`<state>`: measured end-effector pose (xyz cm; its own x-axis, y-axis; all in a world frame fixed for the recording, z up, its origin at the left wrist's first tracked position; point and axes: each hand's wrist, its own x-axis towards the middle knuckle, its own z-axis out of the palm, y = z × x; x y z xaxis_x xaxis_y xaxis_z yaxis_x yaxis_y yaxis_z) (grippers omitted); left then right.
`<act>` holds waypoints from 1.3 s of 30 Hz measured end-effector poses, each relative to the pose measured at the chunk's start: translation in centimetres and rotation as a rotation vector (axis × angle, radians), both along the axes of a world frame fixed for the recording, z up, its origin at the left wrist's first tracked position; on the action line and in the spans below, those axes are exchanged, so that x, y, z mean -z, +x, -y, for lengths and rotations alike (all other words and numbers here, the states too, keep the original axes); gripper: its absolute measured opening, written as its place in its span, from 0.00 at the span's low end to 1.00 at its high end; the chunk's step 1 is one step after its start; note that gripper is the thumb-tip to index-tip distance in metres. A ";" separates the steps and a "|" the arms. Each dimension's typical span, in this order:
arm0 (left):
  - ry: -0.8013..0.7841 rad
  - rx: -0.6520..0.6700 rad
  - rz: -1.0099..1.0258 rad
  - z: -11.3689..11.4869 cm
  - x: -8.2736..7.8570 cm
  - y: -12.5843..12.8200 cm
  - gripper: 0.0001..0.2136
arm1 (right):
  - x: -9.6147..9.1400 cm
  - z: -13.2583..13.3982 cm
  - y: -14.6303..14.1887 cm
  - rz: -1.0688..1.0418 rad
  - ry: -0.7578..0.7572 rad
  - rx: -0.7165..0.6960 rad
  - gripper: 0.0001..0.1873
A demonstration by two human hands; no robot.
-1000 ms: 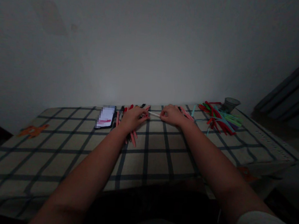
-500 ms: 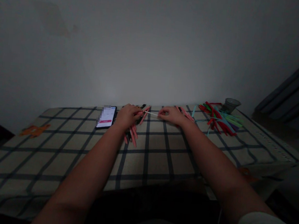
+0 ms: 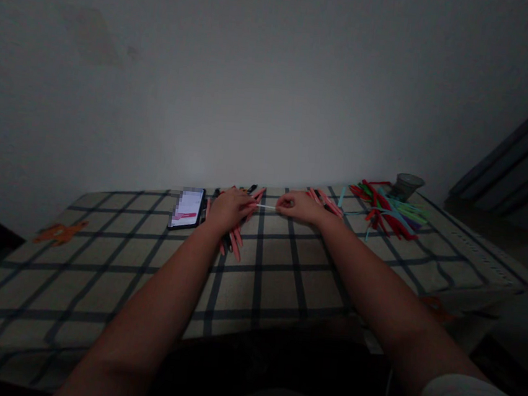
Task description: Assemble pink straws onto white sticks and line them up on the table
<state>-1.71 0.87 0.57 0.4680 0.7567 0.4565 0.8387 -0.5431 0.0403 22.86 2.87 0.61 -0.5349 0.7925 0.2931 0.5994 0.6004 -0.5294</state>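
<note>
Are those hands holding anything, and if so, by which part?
Yes, a thin white strip: the left hand pinches one end of its visible stretch, the right hand the other.

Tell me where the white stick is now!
In the head view, the white stick is held near the middle, between left grip and right grip, right of the phone.

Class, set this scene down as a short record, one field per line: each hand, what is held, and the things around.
Left hand: holds one end of a thin white strip
Right hand: holds its other end
Near left hand: pink and black pieces; phone to their left
Near right hand: more pink pieces
Far right: coloured strips beside a cup
Surface: checked cloth
</note>
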 end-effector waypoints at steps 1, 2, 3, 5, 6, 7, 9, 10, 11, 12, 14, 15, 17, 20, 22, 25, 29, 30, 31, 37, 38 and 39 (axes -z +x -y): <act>-0.018 0.010 -0.011 0.1 0.0 0.2 0.14 | 0.1 0.1 -0.2 -0.011 0.007 -0.003 0.11; -0.036 0.022 -0.021 0.2 0.1 0.4 0.14 | 0.1 0.1 -0.4 -0.020 0.017 -0.009 0.11; -0.054 0.037 -0.029 0.3 0.1 0.5 0.14 | 0.2 0.2 -0.6 -0.025 0.030 -0.019 0.11; -0.078 0.075 -0.030 0.5 0.3 0.8 0.14 | 0.3 0.4 -1.1 -0.013 0.066 -0.052 0.10; -0.083 0.097 -0.028 0.5 0.4 0.9 0.14 | 0.3 0.5 -1.4 0.000 0.085 -0.067 0.10; -0.083 0.117 -0.024 0.5 0.5 1.0 0.14 | 0.4 0.5 -1.6 0.012 0.104 -0.076 0.10; -0.080 0.139 -0.016 0.5 0.6 1.1 0.15 | 0.5 0.7 -1.9 0.019 0.144 -0.073 0.10; -0.081 0.142 -0.013 0.6 0.6 1.1 0.16 | 0.5 0.7 -2.0 0.011 0.157 -0.067 0.10; -0.085 0.139 -0.013 0.6 0.6 1.1 0.17 | 0.6 0.6 -2.1 -0.005 0.159 -0.062 0.10; -0.092 0.132 -0.016 0.6 0.5 1.1 0.17 | 0.6 0.6 -2.1 -0.027 0.152 -0.060 0.10; -0.101 0.117 -0.028 0.8 0.3 1.1 0.17 | 0.6 0.4 -2.0 -0.083 0.126 -0.054 0.11; -0.096 0.106 -0.032 0.8 0.2 1.1 0.17 | 0.5 0.3 -1.8 -0.108 0.123 -0.041 0.12; -0.077 0.071 -0.039 1.0 0.1 1.1 0.17 | 0.3 0.1 -1.3 -0.112 0.158 0.012 0.14; -0.071 0.036 -0.041 1.1 -0.1 1.0 0.17 | 0.1 -0.2 -0.2 0.060 0.232 0.131 0.15; -0.077 0.029 -0.042 1.1 -0.2 0.9 0.17 | 0.2 -0.4 0.3 0.218 0.249 0.208 0.14; -0.089 0.025 -0.048 1.1 -0.2 0.8 0.17 | 0.6 -0.6 0.6 0.377 0.240 0.259 0.14; -0.098 0.019 -0.049 1.2 -0.3 0.8 0.17 | 0.9 -0.9 0.5 0.435 0.244 0.315 0.17; -0.097 0.018 -0.047 1.2 -0.3 0.8 0.17 | 0.9 -0.9 0.5 0.436 0.247 0.317 0.17; -0.099 0.019 -0.044 1.2 -0.3 0.8 0.17 | 1.0 -0.9 0.5 0.435 0.250 0.317 0.17; -0.116 0.033 -0.058 1.0 -0.2 0.7 0.17 | 1.2 -1.0 0.6 0.417 0.235 0.303 0.18; -0.114 0.035 -0.059 1.0 -0.2 0.7 0.17 | 1.3 -1.0 0.6 0.411 0.235 0.294 0.18; -0.110 0.034 -0.059 0.9 -0.2 0.7 0.17 | 1.2 -1.0 0.6 0.402 0.239 0.284 0.17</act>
<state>-1.01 -0.06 0.74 0.5178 0.7840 0.3423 0.8226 -0.5662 0.0527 23.46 3.91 -0.62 -0.4164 0.8586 0.2989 0.8826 0.4607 -0.0938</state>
